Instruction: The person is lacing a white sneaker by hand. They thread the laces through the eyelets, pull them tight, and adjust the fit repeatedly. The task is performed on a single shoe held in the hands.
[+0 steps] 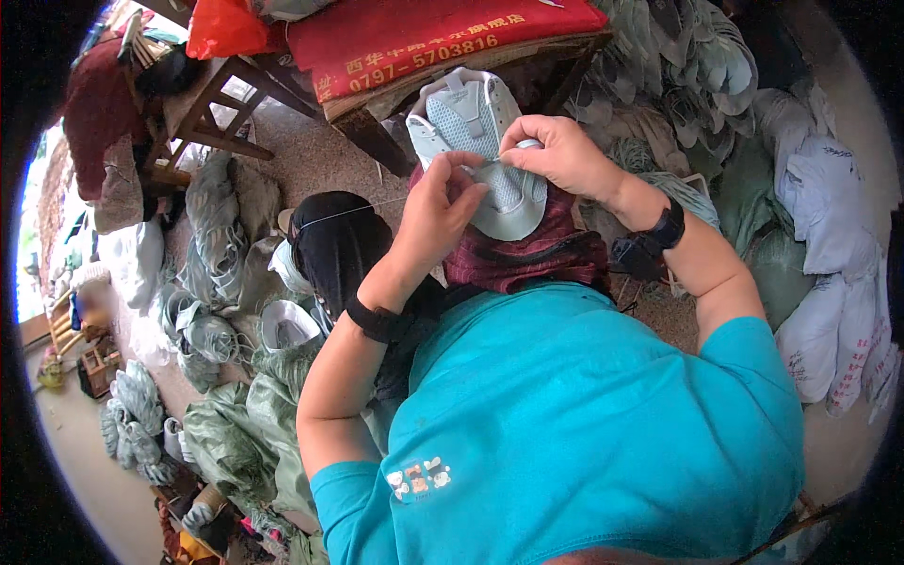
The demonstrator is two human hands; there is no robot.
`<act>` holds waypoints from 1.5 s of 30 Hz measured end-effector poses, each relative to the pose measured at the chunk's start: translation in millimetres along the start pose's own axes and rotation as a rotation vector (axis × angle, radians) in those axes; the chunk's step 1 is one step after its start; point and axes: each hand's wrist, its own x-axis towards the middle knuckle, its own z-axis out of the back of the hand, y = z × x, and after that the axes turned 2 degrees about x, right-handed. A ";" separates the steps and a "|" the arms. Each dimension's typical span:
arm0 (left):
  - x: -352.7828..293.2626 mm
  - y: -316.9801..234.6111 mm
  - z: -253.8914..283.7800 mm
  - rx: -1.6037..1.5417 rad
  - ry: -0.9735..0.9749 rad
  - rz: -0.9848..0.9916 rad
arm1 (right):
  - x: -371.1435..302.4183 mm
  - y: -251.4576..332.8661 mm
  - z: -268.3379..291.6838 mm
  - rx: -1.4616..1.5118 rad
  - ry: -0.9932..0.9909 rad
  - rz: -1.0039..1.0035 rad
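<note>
A pale grey-blue shoe upper [459, 118] with mesh panels lies over my lap, its toe toward me. My left hand [435, 205] is at its left side, with curled fingers and thumb gripping the upper near its middle. A thin pale thread [353, 213] stretches leftward from near this hand. My right hand [565, 158] is closed in a pinch over the upper's right side, thumb and index finger pressed together. What sits in that pinch is too small to make out. A small greyish thing shows by the right fingers. Dark bands circle both wrists.
Just beyond the upper is a wooden table [363, 139] with a red cover [433, 38]. A wooden stool [221, 118] stands to its left. Bundled uppers [215, 226] and green sacks [235, 428] lie left; hanging uppers [720, 66] and white sacks [829, 207] are at right.
</note>
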 end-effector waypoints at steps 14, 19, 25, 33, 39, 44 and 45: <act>0.0 2.5 -3.5 -0.091 0.008 -0.016 | -11.6 3.3 -22.0 -0.496 -0.278 0.357; -0.8 4.2 -2.6 -0.100 0.048 0.016 | -2.5 -1.4 -22.2 -0.285 -0.169 0.178; -2.3 -9.2 -0.6 0.117 -0.022 0.007 | -3.3 7.7 -11.6 -0.450 -0.147 0.310; 4.6 -7.3 -3.1 0.050 -0.039 -0.007 | -2.0 3.8 -23.5 -0.434 -0.195 0.236; 6.4 -2.0 -4.2 0.100 -0.068 -0.022 | -2.6 4.3 -11.1 -0.319 -0.163 0.333; 3.6 -5.7 -7.6 0.110 -0.111 -0.009 | -5.2 6.3 -12.8 -0.523 -0.217 0.272; 2.6 -5.6 -8.7 0.106 -0.115 -0.001 | -5.1 5.7 -16.5 -0.508 -0.223 0.260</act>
